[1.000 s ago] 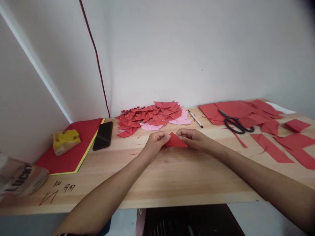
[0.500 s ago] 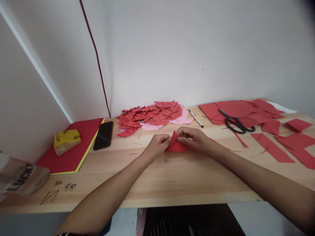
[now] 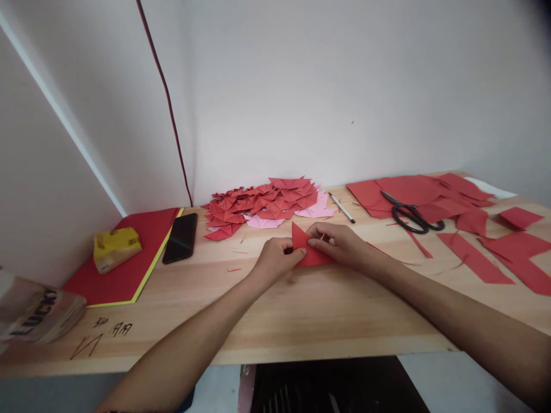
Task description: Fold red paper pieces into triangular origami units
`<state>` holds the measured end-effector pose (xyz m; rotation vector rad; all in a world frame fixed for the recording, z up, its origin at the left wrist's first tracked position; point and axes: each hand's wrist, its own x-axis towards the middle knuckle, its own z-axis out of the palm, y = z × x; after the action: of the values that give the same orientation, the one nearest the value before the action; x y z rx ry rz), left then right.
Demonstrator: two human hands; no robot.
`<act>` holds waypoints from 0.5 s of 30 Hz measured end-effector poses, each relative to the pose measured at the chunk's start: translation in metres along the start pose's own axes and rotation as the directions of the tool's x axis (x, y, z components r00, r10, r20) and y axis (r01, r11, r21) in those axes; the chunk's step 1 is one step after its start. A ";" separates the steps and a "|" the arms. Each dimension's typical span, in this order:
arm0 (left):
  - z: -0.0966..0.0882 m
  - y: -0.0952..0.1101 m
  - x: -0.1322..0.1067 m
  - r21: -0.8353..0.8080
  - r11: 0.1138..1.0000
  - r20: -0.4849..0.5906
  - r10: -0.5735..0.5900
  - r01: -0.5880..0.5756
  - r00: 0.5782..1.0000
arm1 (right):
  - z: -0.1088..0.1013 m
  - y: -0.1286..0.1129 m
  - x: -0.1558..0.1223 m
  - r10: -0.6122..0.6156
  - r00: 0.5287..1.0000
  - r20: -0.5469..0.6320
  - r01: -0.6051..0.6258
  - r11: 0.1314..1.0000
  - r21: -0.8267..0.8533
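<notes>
Between left hand and right hand, both pinched closed on it, sits folded red paper.

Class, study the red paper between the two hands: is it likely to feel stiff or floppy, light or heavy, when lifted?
The red paper is probably light, since it looks thin. It seems fairly stiff for paper: its pointed corner stands up without drooping between the left hand and right hand. Still, its thin edges would likely crease if squeezed.
</notes>
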<state>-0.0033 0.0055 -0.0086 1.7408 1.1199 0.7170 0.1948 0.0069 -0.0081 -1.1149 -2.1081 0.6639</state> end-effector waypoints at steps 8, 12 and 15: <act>-0.003 0.001 0.004 -0.429 0.894 -0.061 -0.167 0.125 0.984 | -0.003 -0.018 -0.005 -0.499 0.847 -0.182 0.367 0.798 -0.477; -0.004 0.001 0.005 -0.592 0.798 -0.060 -0.178 0.109 0.982 | 0.008 -0.019 -0.009 -0.538 0.843 -0.014 0.438 0.700 -0.564; -0.006 0.002 0.004 -0.668 0.730 -0.014 -0.201 0.140 0.980 | 0.014 -0.016 -0.010 -0.515 0.857 0.021 0.425 0.683 -0.595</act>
<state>-0.0060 0.0115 -0.0040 0.9856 0.9037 0.9418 0.1801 -0.0114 -0.0087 -0.8007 -2.3914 -0.3425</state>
